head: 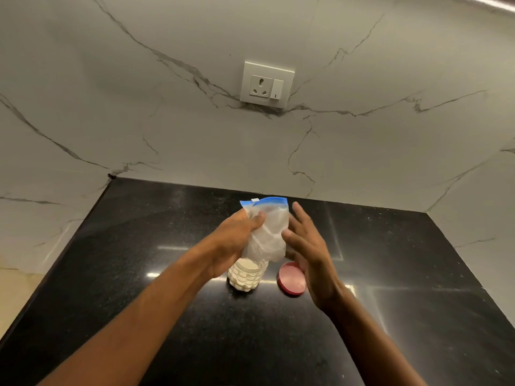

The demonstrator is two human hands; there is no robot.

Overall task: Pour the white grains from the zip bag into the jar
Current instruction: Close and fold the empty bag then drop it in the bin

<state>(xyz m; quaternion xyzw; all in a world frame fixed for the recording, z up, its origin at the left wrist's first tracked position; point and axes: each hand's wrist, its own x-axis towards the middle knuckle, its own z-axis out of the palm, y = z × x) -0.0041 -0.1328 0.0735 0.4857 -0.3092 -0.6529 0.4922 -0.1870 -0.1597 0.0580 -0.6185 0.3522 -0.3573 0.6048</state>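
Observation:
A clear zip bag (269,229) with a blue zip strip along its upper edge hangs over the jar, crumpled and looking empty. My left hand (237,240) grips its left side, thumb pressed on the plastic. My right hand (306,246) is beside the bag on the right with fingers spread, its fingertips touching or nearly touching the plastic. Below the bag stands a clear ribbed jar (246,275) filled with white grains; the bag's lower end covers its mouth.
A pink round lid (291,280) lies flat on the black speckled counter (167,274) just right of the jar. Marble walls enclose the counter at the back and both sides. A white socket plate (266,84) sits on the back wall.

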